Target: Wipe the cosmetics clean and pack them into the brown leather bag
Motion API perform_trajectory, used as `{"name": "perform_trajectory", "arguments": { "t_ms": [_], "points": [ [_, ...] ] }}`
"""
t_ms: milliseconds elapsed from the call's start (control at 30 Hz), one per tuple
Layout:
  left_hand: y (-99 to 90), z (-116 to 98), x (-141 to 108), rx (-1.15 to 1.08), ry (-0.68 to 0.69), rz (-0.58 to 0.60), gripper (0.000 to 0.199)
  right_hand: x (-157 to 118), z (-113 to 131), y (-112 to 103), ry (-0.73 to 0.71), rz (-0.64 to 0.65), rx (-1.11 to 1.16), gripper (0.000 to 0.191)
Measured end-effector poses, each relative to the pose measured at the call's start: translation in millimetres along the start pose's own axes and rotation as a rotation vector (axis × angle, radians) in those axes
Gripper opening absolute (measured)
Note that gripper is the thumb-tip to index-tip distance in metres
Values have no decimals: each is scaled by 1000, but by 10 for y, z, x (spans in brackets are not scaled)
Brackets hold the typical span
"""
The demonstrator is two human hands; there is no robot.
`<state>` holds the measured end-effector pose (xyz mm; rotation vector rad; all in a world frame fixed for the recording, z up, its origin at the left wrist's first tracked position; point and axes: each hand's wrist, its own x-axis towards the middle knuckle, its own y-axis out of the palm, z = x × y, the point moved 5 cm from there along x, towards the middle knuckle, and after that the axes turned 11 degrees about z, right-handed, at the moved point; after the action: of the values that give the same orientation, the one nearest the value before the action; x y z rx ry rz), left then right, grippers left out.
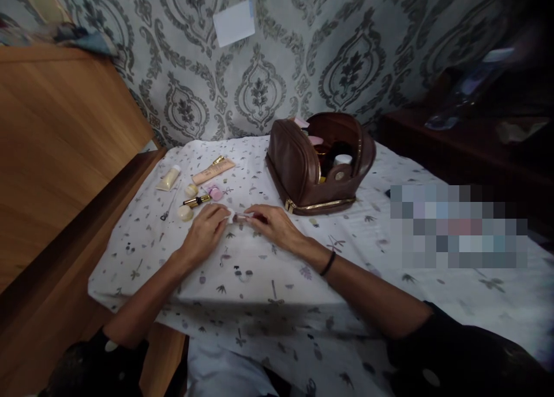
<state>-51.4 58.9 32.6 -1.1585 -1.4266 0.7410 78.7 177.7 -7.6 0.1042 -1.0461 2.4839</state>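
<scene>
In front of me, my right hand [274, 224] is closed, thumb and fingers pinching a small slim item [242, 217] that looks like a short makeup brush with a pale handle. Its darker end points at my left hand [206, 231], whose fingers are closed around a small white piece [231, 214], too small to name. Both hands rest low over the cloth, almost touching. Close to the left hand lie a gold-and-black lipstick tube [197, 201], a round cream-coloured pot [185, 213] and a pink-lidded jar [215, 192].
A brown makeup bag [298, 160] stands unzipped beyond my right hand, with cosmetics inside. Farther left are a peach squeeze tube [213, 171], a cream tube [168, 178] and another small pot [191, 190]. A patterned cloth [259, 270] covers the table; a wooden cabinet [64, 143] borders it.
</scene>
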Motion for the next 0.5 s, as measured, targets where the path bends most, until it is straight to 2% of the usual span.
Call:
{"name": "perform_trajectory", "arguments": {
  "t_ms": [100,233,333,500],
  "points": [
    [65,-63,51,-16,9,43,18,3,28,-5,3,6,-46,21],
    [118,8,118,-48,-35,79,17,14,17,30,51,57,-82,24],
    [107,2,156,-60,-41,86,16,13,7,27,74,33,-122,25],
    [130,-271,203,-48,85,82,20,31,8,12,66,8,-139,7]
  ]
}}
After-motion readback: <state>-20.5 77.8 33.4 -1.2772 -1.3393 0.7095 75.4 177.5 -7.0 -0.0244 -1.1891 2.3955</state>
